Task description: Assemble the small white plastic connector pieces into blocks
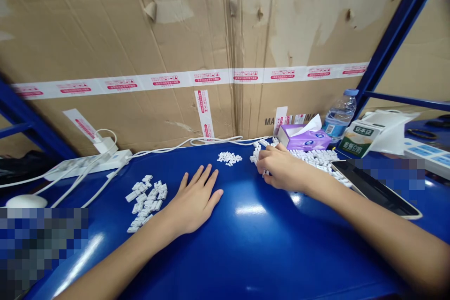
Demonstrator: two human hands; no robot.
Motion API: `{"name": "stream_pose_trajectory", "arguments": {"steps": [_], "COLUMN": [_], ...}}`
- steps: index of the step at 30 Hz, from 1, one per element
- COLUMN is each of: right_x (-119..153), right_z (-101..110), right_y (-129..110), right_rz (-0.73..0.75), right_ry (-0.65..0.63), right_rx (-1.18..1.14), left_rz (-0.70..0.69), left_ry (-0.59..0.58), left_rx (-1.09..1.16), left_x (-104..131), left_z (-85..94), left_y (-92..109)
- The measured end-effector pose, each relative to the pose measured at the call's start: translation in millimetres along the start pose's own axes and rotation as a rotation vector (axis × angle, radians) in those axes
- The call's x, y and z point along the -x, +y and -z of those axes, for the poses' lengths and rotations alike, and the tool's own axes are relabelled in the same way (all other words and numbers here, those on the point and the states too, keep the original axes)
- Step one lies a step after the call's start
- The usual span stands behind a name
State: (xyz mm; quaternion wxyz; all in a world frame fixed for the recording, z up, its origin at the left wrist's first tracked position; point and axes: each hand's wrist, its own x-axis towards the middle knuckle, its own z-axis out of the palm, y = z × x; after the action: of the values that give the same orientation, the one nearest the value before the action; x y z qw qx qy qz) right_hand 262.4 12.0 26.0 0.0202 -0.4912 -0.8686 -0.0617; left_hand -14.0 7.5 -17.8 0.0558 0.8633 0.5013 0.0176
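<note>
My left hand (195, 204) lies flat on the blue table (218, 253) with its fingers spread, holding nothing. Beside its wrist is a loose group of white plastic pieces (149, 201), small and oblong. Beyond its fingertips sits a small heap of tinier white parts (229, 158). My right hand (279, 166) reaches into the larger spread of white pieces (316, 155), its fingers curled and closed downward. Whatever is between those fingertips is hidden or too small to make out.
A purple tissue pack (305, 138), a water bottle (341, 112) and a green-and-white carton (360, 138) stand at the back right. A phone (376, 190) lies by my right forearm. White cables (168, 147) and a power strip (87, 164) run along the cardboard (140, 117).
</note>
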Motion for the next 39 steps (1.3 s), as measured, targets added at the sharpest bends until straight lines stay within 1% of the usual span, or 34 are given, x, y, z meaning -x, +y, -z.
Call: {"name": "stream_pose_trajectory", "arguments": {"steps": [3,5,6,9,10,11,13,15,17,19,21,24,27,35,37,39], "right_x": [-0.3,0.0,0.2,-0.2,-0.6,-0.9,-1.3,-1.3,-0.9,-0.4,-0.1,-0.4,-1.1,-0.8,-0.7,-0.8], "right_z": [-1.1,-2.4,-3.3,-7.1,-8.4,-9.6,-11.3,-12.3,-12.5,-12.6,-13.0,-14.2,-15.8,-17.6,-17.7,-17.8], "right_y": [3.9,4.7,4.8,3.5,2.4,0.9,-2.9,-7.0,-10.4,-12.4,-13.0,-12.7,-13.0,-15.7,-16.4,-17.6], "right_rz": [-0.010,0.001,0.011,0.048,0.060,0.071,0.092,0.107,0.115,0.119,0.123,0.126,0.127,0.142,0.140,0.137], "right_ry": [0.005,0.024,0.044,0.134,0.161,0.181,0.202,0.200,0.183,0.167,0.163,0.165,0.159,0.155,0.154,0.152], "right_rx": [-0.004,-0.009,-0.017,-0.055,-0.066,-0.076,-0.097,-0.121,-0.144,-0.163,-0.177,-0.190,-0.190,-0.188,-0.190,-0.197], "left_rz": [-0.011,-0.022,-0.031,-0.048,-0.026,0.021,0.112,0.146,0.173,0.190,0.197,0.180,0.142,0.085,0.044,-0.045], "left_ry": [-0.011,-0.012,0.010,0.151,0.157,0.125,0.011,-0.075,-0.132,-0.147,-0.147,-0.143,-0.119,-0.114,-0.095,-0.040], "left_rx": [0.009,0.023,0.033,0.037,0.031,0.012,-0.043,-0.050,-0.015,0.012,0.026,0.037,0.039,0.062,0.050,0.056], "left_x": [0.3,-0.2,-0.6,-1.4,-1.1,-0.7,0.9,2.6,3.4,3.2,2.5,1.7,2.2,7.9,9.9,11.1], "left_z": [3.2,12.7,20.0,48.4,58.1,66.5,78.0,80.9,77.5,71.6,66.7,63.7,64.9,74.2,73.5,69.4], "left_y": [-1.5,-5.8,-9.7,-30.1,-39.5,-49.8,-71.6,-92.2,-108.7,-119.9,-125.6,-125.3,-116.1,-72.7,-61.8,-49.1]}}
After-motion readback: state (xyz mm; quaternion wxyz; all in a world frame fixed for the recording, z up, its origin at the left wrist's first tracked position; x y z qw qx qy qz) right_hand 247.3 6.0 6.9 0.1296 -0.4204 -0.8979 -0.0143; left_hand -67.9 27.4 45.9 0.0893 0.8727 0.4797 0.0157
